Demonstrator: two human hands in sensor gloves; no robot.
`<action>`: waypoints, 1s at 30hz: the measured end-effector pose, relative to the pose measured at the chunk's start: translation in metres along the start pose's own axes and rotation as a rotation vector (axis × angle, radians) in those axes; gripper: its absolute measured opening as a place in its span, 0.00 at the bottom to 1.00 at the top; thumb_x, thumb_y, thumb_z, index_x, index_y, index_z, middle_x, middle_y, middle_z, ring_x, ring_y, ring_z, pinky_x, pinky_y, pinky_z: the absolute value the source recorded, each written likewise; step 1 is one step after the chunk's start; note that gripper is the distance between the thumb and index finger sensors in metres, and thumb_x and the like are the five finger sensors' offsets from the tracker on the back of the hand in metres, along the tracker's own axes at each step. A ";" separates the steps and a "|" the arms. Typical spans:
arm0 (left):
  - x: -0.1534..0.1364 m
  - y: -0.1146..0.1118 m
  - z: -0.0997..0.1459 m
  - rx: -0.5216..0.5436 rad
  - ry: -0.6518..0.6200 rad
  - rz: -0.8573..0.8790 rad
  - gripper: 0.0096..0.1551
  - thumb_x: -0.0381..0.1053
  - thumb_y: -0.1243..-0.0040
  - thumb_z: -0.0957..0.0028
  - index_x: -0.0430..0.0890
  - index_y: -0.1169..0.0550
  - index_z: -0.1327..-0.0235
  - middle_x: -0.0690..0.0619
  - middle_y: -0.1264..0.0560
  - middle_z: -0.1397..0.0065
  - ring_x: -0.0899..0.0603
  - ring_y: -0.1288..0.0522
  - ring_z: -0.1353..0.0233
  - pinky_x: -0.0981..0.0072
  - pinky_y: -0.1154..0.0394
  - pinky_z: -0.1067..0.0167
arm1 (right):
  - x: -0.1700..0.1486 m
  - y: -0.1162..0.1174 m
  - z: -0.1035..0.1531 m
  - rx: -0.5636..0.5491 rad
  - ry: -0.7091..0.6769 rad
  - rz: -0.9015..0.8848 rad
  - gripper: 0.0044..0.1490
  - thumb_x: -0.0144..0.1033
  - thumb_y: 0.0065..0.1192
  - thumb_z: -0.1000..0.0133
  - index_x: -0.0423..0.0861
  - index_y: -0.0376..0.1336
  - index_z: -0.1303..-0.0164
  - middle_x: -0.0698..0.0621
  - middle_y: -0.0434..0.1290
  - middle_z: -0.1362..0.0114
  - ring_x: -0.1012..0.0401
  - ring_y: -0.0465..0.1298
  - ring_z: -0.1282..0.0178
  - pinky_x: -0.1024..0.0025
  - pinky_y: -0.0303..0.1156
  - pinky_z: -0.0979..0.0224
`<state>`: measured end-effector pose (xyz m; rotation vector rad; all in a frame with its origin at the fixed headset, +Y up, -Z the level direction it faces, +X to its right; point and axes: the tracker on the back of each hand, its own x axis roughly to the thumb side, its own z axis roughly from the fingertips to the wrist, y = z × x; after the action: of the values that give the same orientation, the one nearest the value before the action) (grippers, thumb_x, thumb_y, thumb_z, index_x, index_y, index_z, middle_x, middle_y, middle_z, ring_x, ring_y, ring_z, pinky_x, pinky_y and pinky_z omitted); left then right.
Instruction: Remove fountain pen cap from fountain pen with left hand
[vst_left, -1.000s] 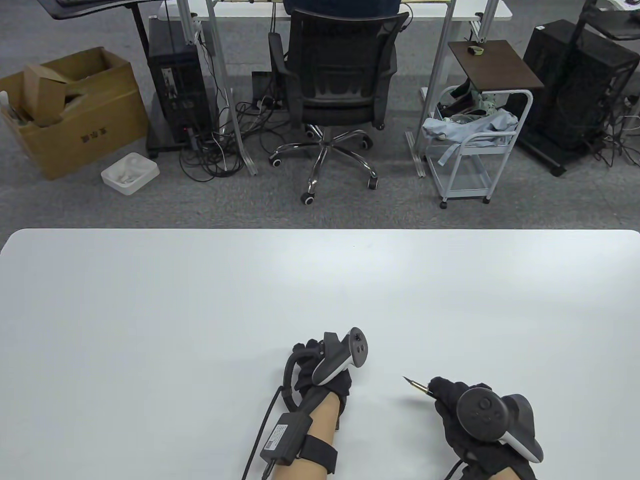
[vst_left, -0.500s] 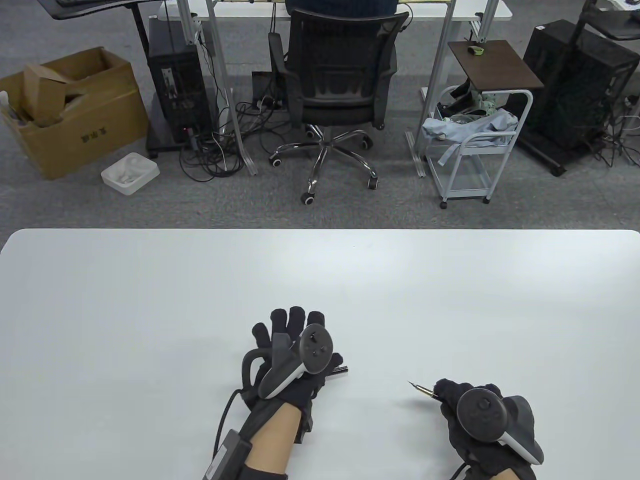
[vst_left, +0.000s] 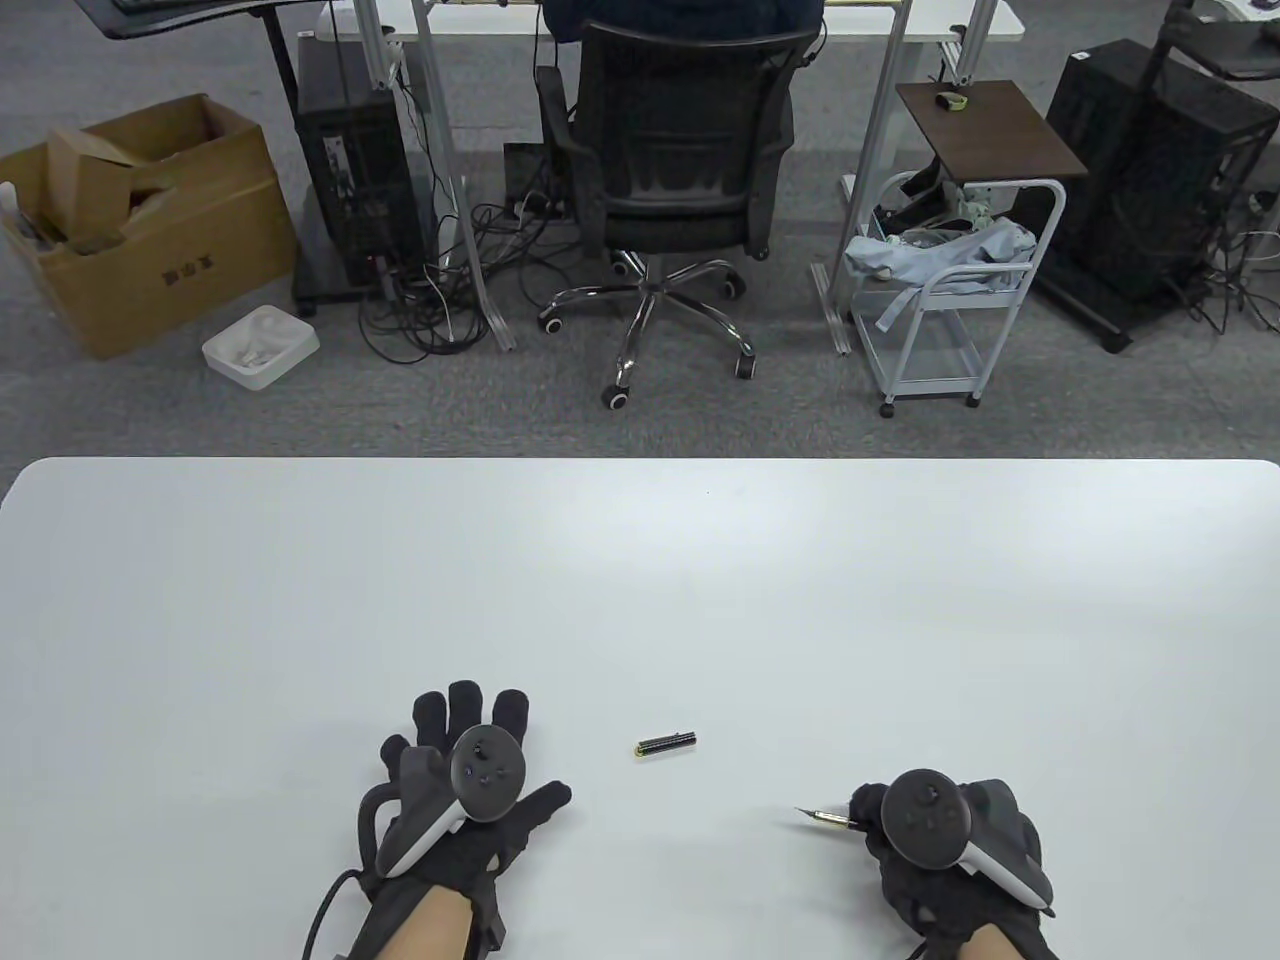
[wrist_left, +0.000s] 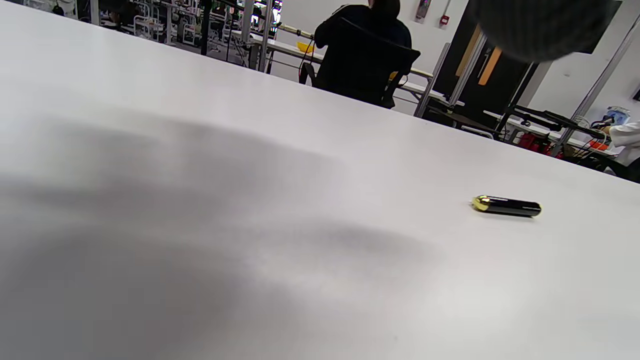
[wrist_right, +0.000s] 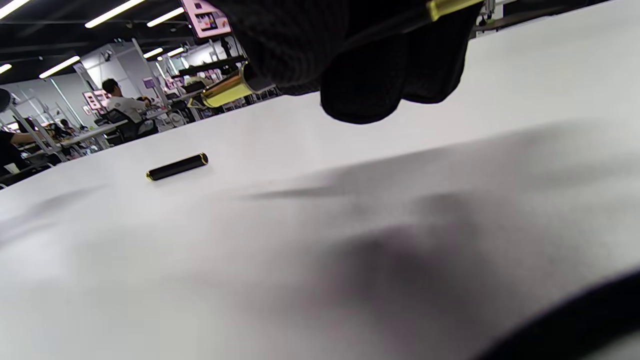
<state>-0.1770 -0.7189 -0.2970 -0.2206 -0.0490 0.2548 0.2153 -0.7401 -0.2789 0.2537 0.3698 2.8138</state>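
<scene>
The black pen cap (vst_left: 666, 744) with gold trim lies alone on the white table (vst_left: 640, 580), between my hands. It also shows in the left wrist view (wrist_left: 506, 206) and the right wrist view (wrist_right: 177, 166). My left hand (vst_left: 470, 770) is spread flat and empty, to the left of the cap. My right hand (vst_left: 900, 830) grips the uncapped fountain pen (vst_left: 824, 819), its nib pointing left. In the right wrist view the fingers (wrist_right: 360, 55) wrap the pen's gold-trimmed barrel (wrist_right: 225, 91).
Beyond the table's far edge stand an office chair (vst_left: 680, 160), a white cart (vst_left: 940, 280) and a cardboard box (vst_left: 140, 220). A fingertip (wrist_left: 540, 25) hangs in at the top right of the left wrist view.
My left hand let go of the cap, left it on the table and drew back left and toward me, fingers spread. My right hand moved slightly toward me with the pen.
</scene>
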 end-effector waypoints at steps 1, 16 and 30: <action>-0.003 0.001 0.000 0.011 0.003 -0.003 0.56 0.71 0.45 0.54 0.51 0.51 0.17 0.38 0.60 0.14 0.25 0.64 0.16 0.17 0.63 0.34 | -0.001 0.003 -0.001 0.022 0.012 0.002 0.31 0.27 0.57 0.47 0.42 0.57 0.32 0.45 0.72 0.38 0.37 0.65 0.29 0.25 0.45 0.29; -0.016 0.011 0.007 0.024 -0.012 0.066 0.56 0.71 0.46 0.53 0.50 0.52 0.17 0.37 0.61 0.14 0.25 0.66 0.17 0.17 0.64 0.34 | 0.028 -0.033 0.001 -0.110 -0.082 -0.065 0.31 0.26 0.58 0.48 0.42 0.57 0.32 0.43 0.70 0.36 0.37 0.63 0.28 0.25 0.45 0.27; -0.009 0.006 0.009 -0.035 -0.031 0.042 0.55 0.70 0.46 0.52 0.50 0.52 0.17 0.37 0.60 0.14 0.24 0.66 0.17 0.18 0.63 0.34 | 0.029 -0.045 -0.068 -0.138 0.019 -0.005 0.30 0.27 0.60 0.47 0.44 0.58 0.33 0.44 0.69 0.34 0.38 0.62 0.26 0.26 0.44 0.26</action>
<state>-0.1883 -0.7136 -0.2896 -0.2526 -0.0797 0.2990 0.1855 -0.7055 -0.3525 0.1955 0.1782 2.8227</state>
